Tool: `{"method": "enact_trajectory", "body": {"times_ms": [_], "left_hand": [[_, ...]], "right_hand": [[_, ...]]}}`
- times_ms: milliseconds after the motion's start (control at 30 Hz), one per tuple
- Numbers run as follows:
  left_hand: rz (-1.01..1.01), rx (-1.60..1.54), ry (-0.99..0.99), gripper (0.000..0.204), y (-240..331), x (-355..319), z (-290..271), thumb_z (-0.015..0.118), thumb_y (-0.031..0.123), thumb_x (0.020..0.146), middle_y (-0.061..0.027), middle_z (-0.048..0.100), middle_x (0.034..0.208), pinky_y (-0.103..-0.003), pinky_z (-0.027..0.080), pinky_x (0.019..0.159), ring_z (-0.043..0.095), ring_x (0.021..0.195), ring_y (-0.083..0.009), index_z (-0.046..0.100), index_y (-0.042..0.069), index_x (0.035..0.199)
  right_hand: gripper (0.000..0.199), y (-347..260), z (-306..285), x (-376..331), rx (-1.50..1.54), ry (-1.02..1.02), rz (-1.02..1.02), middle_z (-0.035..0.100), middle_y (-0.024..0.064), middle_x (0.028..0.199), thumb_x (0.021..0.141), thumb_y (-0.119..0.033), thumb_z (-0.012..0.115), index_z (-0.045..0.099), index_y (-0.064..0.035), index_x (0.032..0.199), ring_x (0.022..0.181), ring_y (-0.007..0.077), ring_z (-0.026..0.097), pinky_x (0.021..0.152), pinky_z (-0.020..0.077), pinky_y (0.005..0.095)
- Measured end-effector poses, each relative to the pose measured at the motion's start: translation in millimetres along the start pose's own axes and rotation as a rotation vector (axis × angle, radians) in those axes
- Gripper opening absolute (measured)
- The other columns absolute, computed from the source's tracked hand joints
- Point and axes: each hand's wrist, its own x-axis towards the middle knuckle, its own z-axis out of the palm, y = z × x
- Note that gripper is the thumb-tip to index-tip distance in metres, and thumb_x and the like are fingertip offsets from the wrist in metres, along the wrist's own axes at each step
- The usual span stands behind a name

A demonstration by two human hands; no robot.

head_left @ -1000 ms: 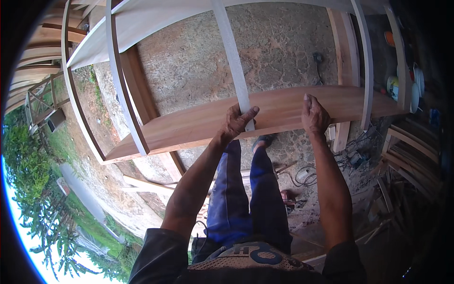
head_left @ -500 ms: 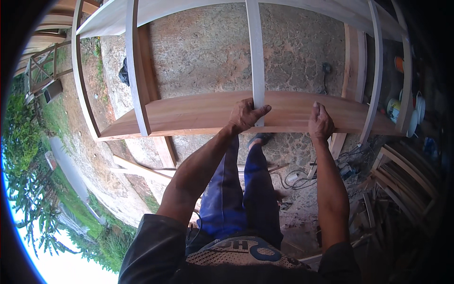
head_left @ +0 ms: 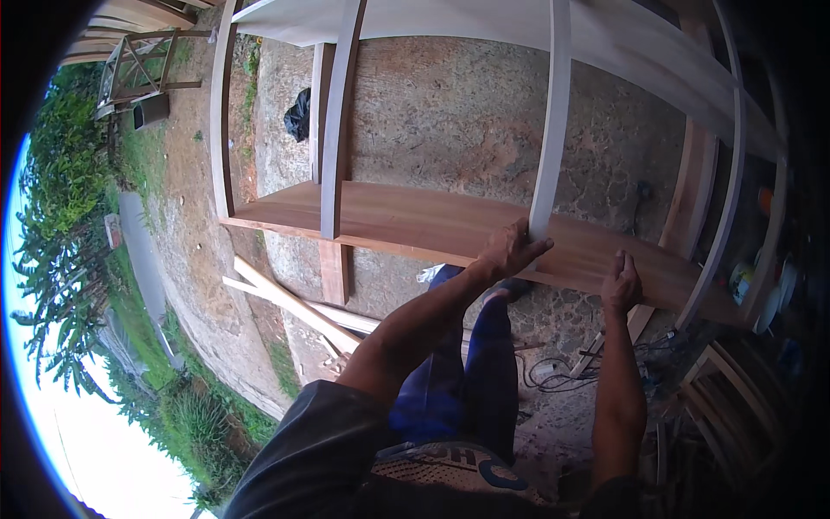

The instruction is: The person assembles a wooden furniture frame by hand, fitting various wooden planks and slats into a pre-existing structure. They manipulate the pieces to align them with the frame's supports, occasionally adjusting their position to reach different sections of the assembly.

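A long reddish-brown wooden board (head_left: 424,208) runs across in front of me, joined to upright pale slats in an open frame. My left hand (head_left: 512,251) is closed at the foot of the middle slat (head_left: 553,112), where it meets the board's near edge; its thumb points right. Farther right, my right hand (head_left: 621,282) is closed over the same near edge, with its fingertips up on the board's face. The undersides of both hands' grips are hidden.
A pale panel (head_left: 484,19) spans the frame's far side. Loose timber strips (head_left: 298,303) lie on the ground at left. Cables (head_left: 562,376) and curved wooden pieces (head_left: 735,389) are at lower right. A black plastic bag (head_left: 298,115) lies beyond the board.
My view has turned left, so the frame and both hands appear farther right and tilted. Both hands keep their places on the board's near edge.
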Motion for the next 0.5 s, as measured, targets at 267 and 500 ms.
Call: {"method": "enact_trajectory", "body": {"times_ms": [267, 500], "left_hand": [[0.014, 0.165, -0.042, 0.068, 5, 3, -10, 0.050, 0.063, 0.097, -0.0230, 0.068, 0.087, -0.042, 0.052, 0.075, 0.069, 0.085, -0.0314, 0.064, -0.003, 0.104], [0.086, 0.181, 0.018, 0.068, -7, 10, -3, 0.051, 0.062, 0.097, -0.0193, 0.067, 0.074, -0.041, 0.051, 0.066, 0.069, 0.072, -0.0279, 0.067, -0.003, 0.095]], "right_hand": [[0.043, 9, 4, 3, -0.022, -0.009, -0.022, 0.070, 0.0176, 0.111, 0.102, -0.045, 0.041, 0.066, -0.0157, 0.120, 0.101, 0.0438, 0.065, 0.086, 0.0503, 0.0518], [0.057, -49, 2, 28, 0.606, -0.228, 0.325, 0.062, 0.0216, 0.128, 0.104, -0.053, 0.036, 0.049, -0.0116, 0.140, 0.119, 0.0394, 0.059, 0.102, 0.0429, 0.0478]]}}
